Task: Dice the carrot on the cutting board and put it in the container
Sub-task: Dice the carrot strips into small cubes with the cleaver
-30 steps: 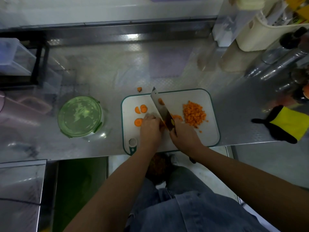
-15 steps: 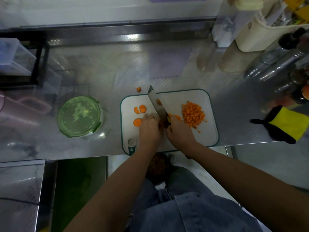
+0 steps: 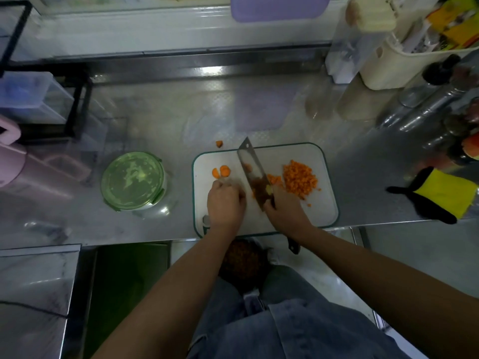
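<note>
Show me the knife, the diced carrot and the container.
knife [image 3: 255, 176]: head view, middle of the blade.
diced carrot [image 3: 299, 178]: head view, centre of the pile.
container [image 3: 133, 180]: head view, middle of its green lid.

The scene is lit dimly from above, glare being thrown off the steel counter [image 3: 155, 112] along its far edge and beside the container [image 3: 133, 180], while the outer edges are bowed by wide-angle distortion and the knife [image 3: 252, 169] and left hand [image 3: 225, 203] are softened by blur.
</note>
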